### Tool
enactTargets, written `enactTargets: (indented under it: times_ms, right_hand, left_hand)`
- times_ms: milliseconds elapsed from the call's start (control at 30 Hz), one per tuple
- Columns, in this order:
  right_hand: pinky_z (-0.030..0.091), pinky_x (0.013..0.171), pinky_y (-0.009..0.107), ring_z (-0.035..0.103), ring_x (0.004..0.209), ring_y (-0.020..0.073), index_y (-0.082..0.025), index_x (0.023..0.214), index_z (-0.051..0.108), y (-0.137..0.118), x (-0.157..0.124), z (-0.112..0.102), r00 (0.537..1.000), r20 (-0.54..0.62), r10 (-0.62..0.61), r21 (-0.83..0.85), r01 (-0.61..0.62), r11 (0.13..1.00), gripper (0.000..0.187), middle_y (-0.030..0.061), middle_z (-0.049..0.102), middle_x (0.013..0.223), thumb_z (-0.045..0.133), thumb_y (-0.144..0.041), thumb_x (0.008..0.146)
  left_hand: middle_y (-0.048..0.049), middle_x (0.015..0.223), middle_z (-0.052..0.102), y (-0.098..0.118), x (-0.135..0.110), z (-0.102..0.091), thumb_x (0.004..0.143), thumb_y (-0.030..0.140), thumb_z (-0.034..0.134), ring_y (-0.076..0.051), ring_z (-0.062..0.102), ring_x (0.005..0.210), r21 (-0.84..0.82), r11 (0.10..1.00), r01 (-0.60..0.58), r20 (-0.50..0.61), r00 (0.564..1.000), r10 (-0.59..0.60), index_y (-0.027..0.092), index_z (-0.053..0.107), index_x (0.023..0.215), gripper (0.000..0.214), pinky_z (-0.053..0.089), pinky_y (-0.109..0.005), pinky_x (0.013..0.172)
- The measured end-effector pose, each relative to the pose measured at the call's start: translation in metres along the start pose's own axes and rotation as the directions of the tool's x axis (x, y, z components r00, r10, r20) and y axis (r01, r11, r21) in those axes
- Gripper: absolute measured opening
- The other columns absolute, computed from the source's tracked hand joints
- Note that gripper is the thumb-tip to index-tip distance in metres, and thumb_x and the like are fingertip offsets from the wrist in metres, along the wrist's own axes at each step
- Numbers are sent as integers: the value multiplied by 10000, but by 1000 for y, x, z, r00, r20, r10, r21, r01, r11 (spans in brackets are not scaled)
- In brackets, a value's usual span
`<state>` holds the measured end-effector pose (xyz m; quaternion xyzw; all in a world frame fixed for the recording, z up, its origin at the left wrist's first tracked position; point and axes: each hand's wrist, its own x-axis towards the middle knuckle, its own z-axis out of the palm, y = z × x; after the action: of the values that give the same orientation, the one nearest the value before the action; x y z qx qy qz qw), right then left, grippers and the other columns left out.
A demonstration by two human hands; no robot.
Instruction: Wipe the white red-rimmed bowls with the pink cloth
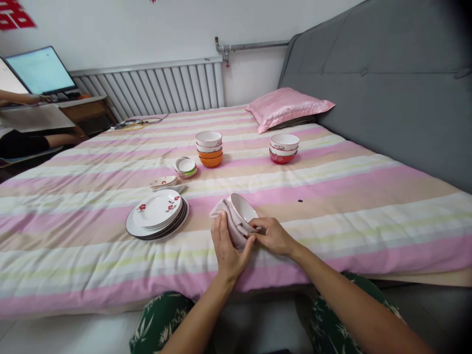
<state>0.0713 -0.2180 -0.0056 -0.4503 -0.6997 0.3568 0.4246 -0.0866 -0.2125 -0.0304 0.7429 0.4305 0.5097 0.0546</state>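
Observation:
A white bowl (pixel 243 208) with a thin red rim is tilted on its side just above the near part of the bed, its opening facing right and up. My left hand (pixel 228 248) presses a pale pink cloth (pixel 231 221) against the bowl's outer side, fingers closed on the cloth. With thumb and fingers, my right hand (pixel 272 236) pinches the bowl's lower right rim. To the left lies a stack of plates (pixel 157 209), the top one white with red flowers.
Farther back on the striped bed (pixel 332 206) stand a stack of white and orange bowls (pixel 209 150), another bowl stack (pixel 283 147), small dishes (pixel 186 166) and flowered dishes (pixel 163 181). A pink pillow (pixel 287 107) rests by the grey headboard (pixel 387 83). At far left, a person's arm (pixel 20 97) reaches along a desk.

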Motion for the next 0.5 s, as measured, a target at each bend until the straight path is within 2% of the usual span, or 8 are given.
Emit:
enactTargets:
  times_ms: [133,267,367,500]
  right_hand:
    - [416,625,223,534,662,134,-169,715,616,2,0,-2,995,59,-78,-82,82,993,147,-7,596,665,578,-260,824]
    - [412,627,226,529,637,132,-176,692,602,2,-1,-5,982,140,-126,-164,148,975,141,-13,582,625,578,-227,822]
    - [410,653,234,522,616,125,-178,669,590,2,-2,-8,972,184,-148,-218,187,958,144,-21,572,606,580,-182,812]
    - [417,744,261,547,645,130,-190,735,631,1,-3,-9,955,238,-177,-288,243,926,109,-21,619,644,576,-115,793]
  left_hand:
    - [-178,1339,390,-2,5,-2,753,421,667,-350,374,1263,34,999,-10,-1,1000,10,205,226,1442,847,334,-541,1037]
    - [-173,1313,384,-2,10,-5,760,431,656,-345,367,1270,23,1000,-3,22,1000,2,198,237,1436,828,333,-535,1042]
    - [-187,1354,350,-3,15,-9,762,440,651,-346,332,1306,-30,1000,-3,59,998,5,183,224,1437,839,318,-535,1057]
    - [-176,1404,357,-8,22,-14,800,429,598,-331,320,1334,-178,984,-3,120,992,25,192,268,1415,737,287,-534,1080]
